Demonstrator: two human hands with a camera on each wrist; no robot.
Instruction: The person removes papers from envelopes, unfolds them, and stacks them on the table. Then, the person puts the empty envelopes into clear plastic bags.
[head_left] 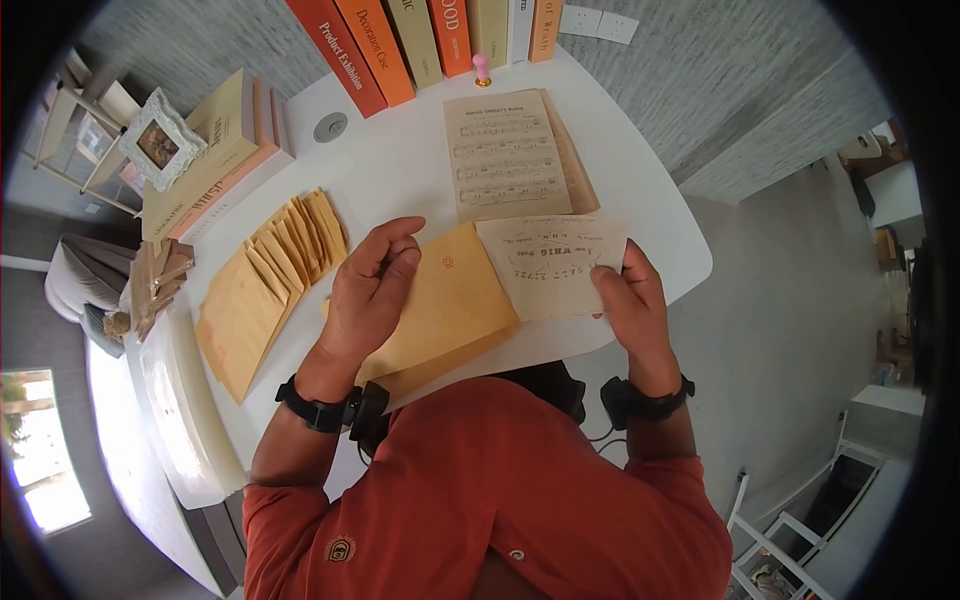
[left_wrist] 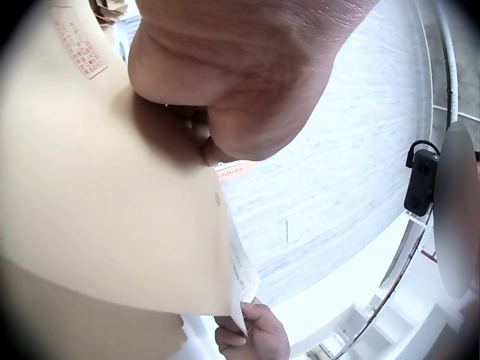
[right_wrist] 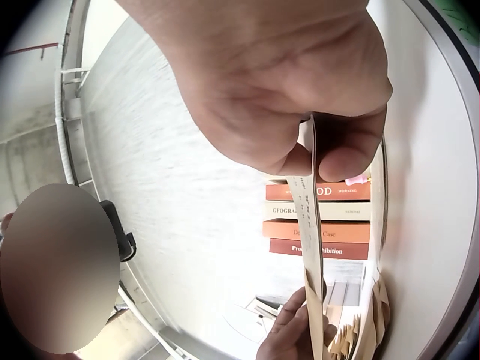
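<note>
My left hand (head_left: 375, 285) has its fingers curled at the upper left part of a tan envelope (head_left: 455, 300), pinching it, as the right wrist view shows; some fingertips are hidden. A small red mark sits on the envelope's face. My right hand (head_left: 632, 300) grips the right edge of a cream printed sheet (head_left: 560, 265), thumb on top. The sheet's left side meets the envelope's right end, and in the left wrist view the sheet (left_wrist: 241, 270) shows from behind the envelope. Another tan envelope (head_left: 400, 380) lies beneath the first.
A fanned stack of tan envelopes (head_left: 265, 285) lies at left. Sheet music (head_left: 510, 150) rests beyond the hands. Upright books (head_left: 345, 55), a pink-handled stamp (head_left: 482, 68), stacked books (head_left: 215, 155) and a white picture frame (head_left: 165, 140) stand farther back. The white table (head_left: 690, 240) ends at right.
</note>
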